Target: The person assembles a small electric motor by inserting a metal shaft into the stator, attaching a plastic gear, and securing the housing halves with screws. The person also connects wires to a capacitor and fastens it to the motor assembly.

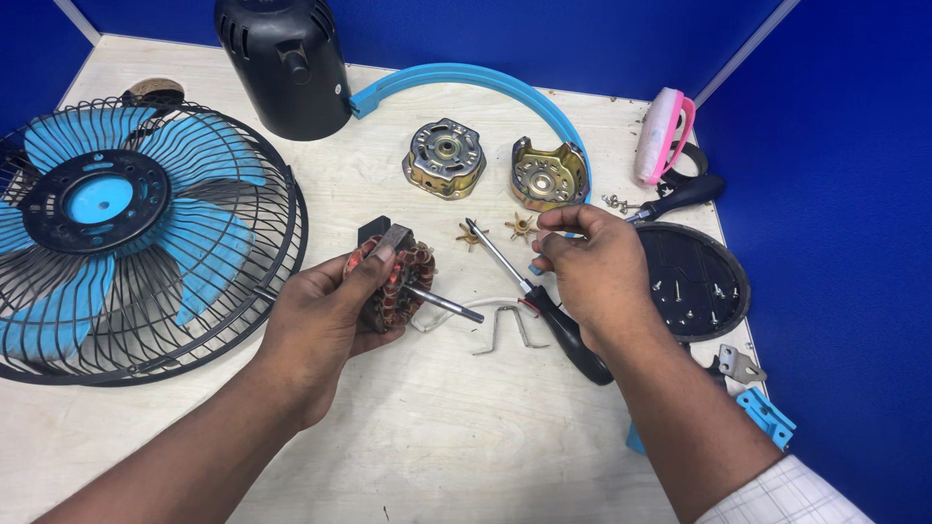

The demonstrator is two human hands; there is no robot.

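Two hands at work over the pale worktop (437,446). My left hand (320,325) has its grip closed around the motor stator (396,281), a lump of copper-coloured windings with a steel shaft (445,304) poking out toward the right; thumb pressed on top, fingers cupped beneath, held just above the worktop at centre. My right hand (592,272) pinches something small at the fingertips, too small to identify, with the black-handled screwdriver (544,311) lying under it, tip pointing up-left.

Judgement: keep the stator level and steady by its laminated core rather than the windings; the thin wire coating looks easy to scuff. Keep the shaft clear of the screwdriver tip.

Materials noted: two stamped metal end housings (445,157) (549,177), dull silver-gold with round bearing seats; black wire fan guard (146,233) over glossy blue blades; black ribbed plastic motor cover (283,63); curved blue plastic band (476,80); round black lid (694,281) holding loose screws.
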